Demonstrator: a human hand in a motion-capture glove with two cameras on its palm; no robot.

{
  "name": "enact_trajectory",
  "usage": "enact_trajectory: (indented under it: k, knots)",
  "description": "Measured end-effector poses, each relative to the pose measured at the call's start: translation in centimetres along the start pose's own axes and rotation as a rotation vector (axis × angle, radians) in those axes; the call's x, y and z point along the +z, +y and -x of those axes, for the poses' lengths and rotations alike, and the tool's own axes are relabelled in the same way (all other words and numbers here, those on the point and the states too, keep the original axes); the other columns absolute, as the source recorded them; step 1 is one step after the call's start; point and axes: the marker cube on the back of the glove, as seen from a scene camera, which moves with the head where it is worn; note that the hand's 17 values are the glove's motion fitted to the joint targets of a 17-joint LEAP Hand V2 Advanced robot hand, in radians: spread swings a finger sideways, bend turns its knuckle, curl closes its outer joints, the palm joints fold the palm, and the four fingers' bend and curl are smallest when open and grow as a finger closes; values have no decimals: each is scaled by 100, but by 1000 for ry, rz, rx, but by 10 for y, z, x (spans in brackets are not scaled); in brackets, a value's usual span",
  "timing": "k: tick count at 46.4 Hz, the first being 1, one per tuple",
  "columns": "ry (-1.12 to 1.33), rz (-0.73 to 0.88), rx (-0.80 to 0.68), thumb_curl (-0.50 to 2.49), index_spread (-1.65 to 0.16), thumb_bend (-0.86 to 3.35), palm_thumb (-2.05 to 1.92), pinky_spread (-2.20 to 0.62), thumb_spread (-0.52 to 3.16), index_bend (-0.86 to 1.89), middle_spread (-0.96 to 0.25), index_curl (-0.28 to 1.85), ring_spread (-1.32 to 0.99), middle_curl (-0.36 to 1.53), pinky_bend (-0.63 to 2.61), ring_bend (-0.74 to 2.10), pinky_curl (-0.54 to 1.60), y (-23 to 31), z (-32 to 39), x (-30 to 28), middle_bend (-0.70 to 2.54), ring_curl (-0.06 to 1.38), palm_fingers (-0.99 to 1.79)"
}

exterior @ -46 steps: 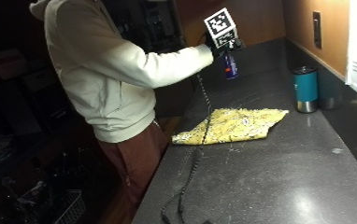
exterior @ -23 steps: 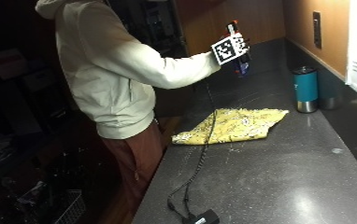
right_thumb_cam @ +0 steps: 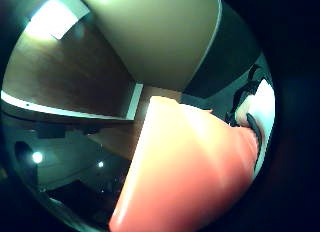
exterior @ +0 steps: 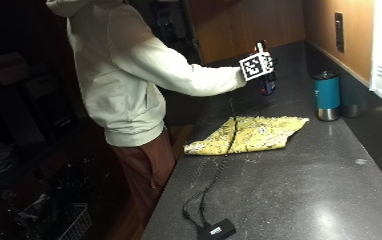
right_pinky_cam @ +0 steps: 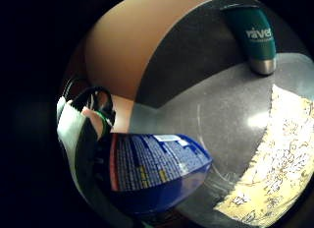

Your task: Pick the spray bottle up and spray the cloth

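In the outside view my gloved right hand [exterior: 260, 69] grips the blue spray bottle [exterior: 267, 84] and holds it upright in the air, above the counter's far part. The bottle's red top [exterior: 261, 46] sticks up over the hand. A folded yellow patterned cloth [exterior: 251, 134] lies flat on the dark counter [exterior: 291, 185], below and in front of the bottle. The little finger side palm view shows the bottle's blue labelled body [right_pinky_cam: 152, 171] close to the palm, with the cloth [right_pinky_cam: 274, 164] on the counter beyond. The thumb side palm view is filled by the bottle's red top [right_thumb_cam: 185, 167].
A teal insulated tumbler [exterior: 326, 95] stands on the counter to the right of the cloth, near the wall. A small black box [exterior: 215, 230] with a cable lies at the counter's near edge. Wooden cabinets rise behind the counter.
The hand has carried the bottle up off the counter and a little toward the cloth; it now hangs higher than a second ago. The cloth and tumbler have stayed put.
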Motion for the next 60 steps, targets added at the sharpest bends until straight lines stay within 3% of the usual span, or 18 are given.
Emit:
enact_trajectory:
  k: [6, 10, 14, 18, 25, 31, 35, 40, 45, 48, 51, 55, 60]
  knots:
    - [41, -91, 17, 80, -13, -3, 95, -17, 25, 41, -8, 53, -16, 48, 34, 48, 37, -16, -19, 20, 55, 42, 135]
    - [-29, 67, 30, 80, -12, -3, 95, -18, 24, 41, -8, 53, -16, 48, 34, 49, 37, 3, -19, 29, 55, 42, 135]
    - [79, -86, 37, 80, -12, -3, 95, -18, 24, 41, -8, 53, -16, 48, 34, 49, 37, -19, -43, 38, 55, 43, 135]
    - [88, -29, 47, 80, -12, -3, 95, -19, 24, 41, -8, 53, -16, 48, 34, 50, 37, -11, -49, 48, 55, 43, 135]
    - [113, -182, 56, 80, -12, -3, 95, -19, 24, 41, -8, 53, -15, 48, 34, 50, 37, -33, -61, 48, 55, 43, 135]
    - [106, -131, 55, 80, -12, -3, 95, -19, 24, 41, -8, 53, -15, 48, 34, 50, 37, -26, -66, 55, 55, 43, 135]
    - [87, 9, 51, 80, -12, -3, 95, -19, 25, 40, -8, 53, -15, 48, 35, 50, 37, -8, -66, 62, 55, 43, 135]
    - [142, -30, 51, 80, -14, -3, 95, -19, 29, 36, -9, 52, -16, 48, 37, 49, 38, -20, -74, 72, 53, 43, 130]
    - [37, 33, 40, 77, -17, -4, 93, -15, 39, 22, -11, 49, -15, 45, 43, 48, 39, -21, -59, 76, 42, 42, 111]
    - [89, 79, 39, 75, -21, -4, 90, -10, 53, 15, -11, 47, -14, 44, 37, 43, 39, -18, -70, 73, 37, 42, 87]
    - [98, 130, 32, 69, -25, -9, 79, -4, 64, 6, -9, 44, -12, 41, 42, 38, 43, -11, -74, 65, 27, 43, 44]
    - [100, 204, 4, 63, -30, -9, 69, 3, 73, 2, -6, 37, -9, 38, 48, 36, 43, 2, -75, 43, 17, 41, 20]
    - [93, 57, -35, 56, -34, -7, 61, 8, 79, 4, -4, 29, -6, 35, 52, 36, 40, -12, -71, 31, 17, 37, 13]
